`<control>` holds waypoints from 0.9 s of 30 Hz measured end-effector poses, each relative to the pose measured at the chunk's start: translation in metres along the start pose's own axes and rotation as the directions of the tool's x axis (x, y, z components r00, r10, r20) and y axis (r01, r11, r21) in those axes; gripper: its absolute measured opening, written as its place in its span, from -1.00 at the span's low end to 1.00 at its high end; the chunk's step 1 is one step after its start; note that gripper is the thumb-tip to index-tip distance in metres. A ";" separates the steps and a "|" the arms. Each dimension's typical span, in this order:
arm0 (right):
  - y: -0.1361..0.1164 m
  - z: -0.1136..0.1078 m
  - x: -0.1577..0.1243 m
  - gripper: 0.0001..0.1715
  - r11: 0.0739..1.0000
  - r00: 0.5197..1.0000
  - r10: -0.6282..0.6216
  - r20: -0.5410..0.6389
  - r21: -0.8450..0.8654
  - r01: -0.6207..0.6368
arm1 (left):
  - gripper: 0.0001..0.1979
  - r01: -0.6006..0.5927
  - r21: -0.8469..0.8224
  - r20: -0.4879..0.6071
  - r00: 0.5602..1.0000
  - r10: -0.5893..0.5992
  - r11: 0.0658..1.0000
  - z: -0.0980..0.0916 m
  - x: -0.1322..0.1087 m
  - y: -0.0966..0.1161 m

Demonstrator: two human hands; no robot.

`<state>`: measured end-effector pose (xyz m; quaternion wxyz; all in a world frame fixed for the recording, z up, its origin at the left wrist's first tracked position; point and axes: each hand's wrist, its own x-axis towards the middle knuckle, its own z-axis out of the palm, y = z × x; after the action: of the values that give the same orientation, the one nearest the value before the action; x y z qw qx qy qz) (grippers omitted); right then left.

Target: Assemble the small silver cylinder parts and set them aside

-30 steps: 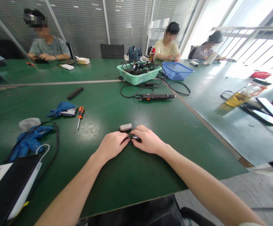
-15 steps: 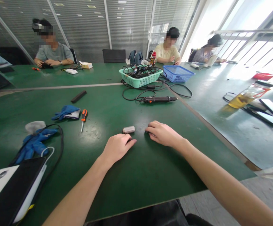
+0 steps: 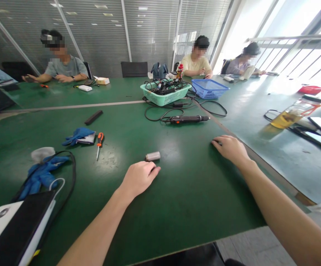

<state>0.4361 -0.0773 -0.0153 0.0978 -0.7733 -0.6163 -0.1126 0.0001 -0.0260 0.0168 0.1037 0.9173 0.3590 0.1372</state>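
My left hand (image 3: 138, 179) rests on the green table with its fingers curled under and the thumb pointing right. Whatever it may hold is hidden under the palm. Just beyond its knuckles lies a small silver metal cylinder (image 3: 152, 156), on its side. Further right, my right hand (image 3: 231, 148) is low over the table near the seam, thumb and fingers drawn together. A tiny greyish spot shows between them, too small to name. The electric screwdriver (image 3: 189, 119) with its cable lies beyond both hands.
An orange-handled screwdriver (image 3: 100, 142), blue gloves (image 3: 40, 173) and a white power bank (image 3: 0, 221) with a dark-screened device lie left. A green basket (image 3: 163, 99) of cables and a blue basket (image 3: 210, 88) stand behind. A bottle (image 3: 289, 114) is right. Other people sit across.
My right hand has moved to the right, away from the cylinder towards the table seam. My left hand stays near the cylinder. A person across at the left has spread their hands apart.
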 end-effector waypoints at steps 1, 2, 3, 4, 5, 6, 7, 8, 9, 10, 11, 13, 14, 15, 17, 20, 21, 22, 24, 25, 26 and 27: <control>-0.001 0.002 0.000 -0.60 1.000 1.000 0.017 -0.011 0.000 -0.017 | -0.68 0.002 -0.003 -0.003 1.000 -0.002 1.000 0.000 0.000 0.000; -0.001 0.005 0.001 -0.59 1.000 0.999 0.030 -0.021 0.002 -0.030 | -0.68 0.003 -0.007 -0.007 1.000 -0.003 1.000 0.000 0.000 0.000; -0.002 0.006 0.001 -0.58 0.999 0.999 0.039 -0.030 0.006 -0.039 | -0.70 0.004 -0.011 -0.011 1.000 -0.004 1.000 0.001 0.001 0.000; -0.002 0.008 0.001 -0.57 0.999 0.999 0.041 -0.037 0.013 -0.040 | -0.72 0.006 -0.015 -0.014 1.000 -0.007 1.000 0.001 0.001 -0.001; -0.002 0.008 0.000 -0.56 0.999 0.999 0.036 -0.040 0.022 -0.036 | -0.75 0.010 -0.021 -0.024 1.000 -0.010 1.000 0.001 0.001 -0.002; -0.002 0.008 0.000 -0.56 0.999 0.999 0.028 -0.043 0.033 -0.026 | -0.78 0.013 -0.028 -0.044 0.999 -0.014 1.000 0.001 0.002 -0.003; -0.002 0.006 0.000 -0.57 0.999 0.999 0.017 -0.045 0.045 -0.015 | -0.81 0.018 -0.035 -0.076 0.997 -0.020 0.999 0.002 0.003 -0.004; -0.003 0.004 0.000 -0.57 0.998 0.999 0.006 -0.051 0.056 -0.004 | -0.84 0.026 -0.038 -0.121 0.992 -0.030 0.999 0.002 0.003 -0.005; -0.005 0.000 -0.001 -0.57 0.998 0.998 -0.001 -0.061 0.067 0.005 | -0.86 0.036 -0.036 -0.173 0.984 -0.042 0.999 0.003 0.004 -0.007; -0.008 -0.004 -0.001 -0.57 0.997 0.997 -0.008 -0.075 0.077 0.014 | -0.87 0.048 -0.026 -0.225 0.973 -0.052 0.999 0.004 0.005 -0.009; -0.013 -0.009 -0.001 -0.56 0.996 0.996 -0.017 -0.091 0.089 0.025 | -0.85 0.060 -0.008 -0.268 0.961 -0.060 0.998 0.005 0.007 -0.011; -0.030 -0.020 -0.002 -0.58 0.990 0.991 -0.058 -0.120 0.121 0.072 | -0.73 0.085 0.037 -0.311 0.948 -0.069 0.996 0.008 0.009 -0.016; -0.044 -0.025 -0.003 -0.61 0.983 0.987 -0.096 -0.126 0.144 0.114 | -0.65 0.096 0.051 -0.314 0.946 -0.076 0.994 0.010 0.010 -0.018; -0.060 -0.030 -0.004 -0.63 0.971 0.981 -0.144 -0.126 0.173 0.165 | -0.60 0.104 0.051 -0.306 0.948 -0.083 0.993 0.012 0.011 -0.020; -0.099 -0.037 -0.007 -0.66 0.928 0.958 -0.263 -0.116 0.239 0.284 | -0.63 0.109 0.036 -0.278 0.956 -0.095 0.993 0.014 0.013 -0.023; -0.162 -0.042 -0.014 -0.69 0.837 0.900 -0.425 -0.096 0.337 0.431 | -0.79 0.100 0.004 -0.244 0.965 -0.096 0.995 0.015 0.015 -0.024; -0.180 -0.043 -0.016 -0.68 0.808 0.883 -0.460 -0.097 0.366 0.461 | -0.82 0.088 -0.007 -0.237 0.968 -0.087 0.996 0.015 0.015 -0.024; -0.197 -0.043 -0.018 -0.66 0.782 0.868 -0.486 -0.100 0.394 0.483 | -0.83 0.073 -0.019 -0.230 0.970 -0.075 0.997 0.014 0.015 -0.023; -0.222 -0.043 -0.021 -0.62 0.743 0.854 -0.508 -0.111 0.445 0.500 | -0.84 0.040 -0.039 -0.211 0.976 -0.047 0.998 0.013 0.015 -0.020; -0.231 -0.042 -0.022 -0.60 0.728 0.852 -0.511 -0.115 0.469 0.500 | -0.84 0.026 -0.047 -0.195 0.980 -0.034 0.999 0.012 0.015 -0.018; -0.237 -0.041 -0.023 -0.61 0.716 0.853 -0.509 -0.117 0.492 0.495 | -0.83 0.018 -0.054 -0.180 0.983 -0.027 0.998 0.012 0.015 -0.015; -0.240 -0.040 -0.024 -0.62 0.707 0.855 -0.505 -0.117 0.513 0.487 | -0.82 0.010 -0.059 -0.167 0.986 -0.020 0.998 0.012 0.014 -0.013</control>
<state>0.1945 -0.0582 0.0187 0.2614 -0.5239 -0.8091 0.0506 0.0063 -0.0081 0.0045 0.1005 0.8964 0.3692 0.2235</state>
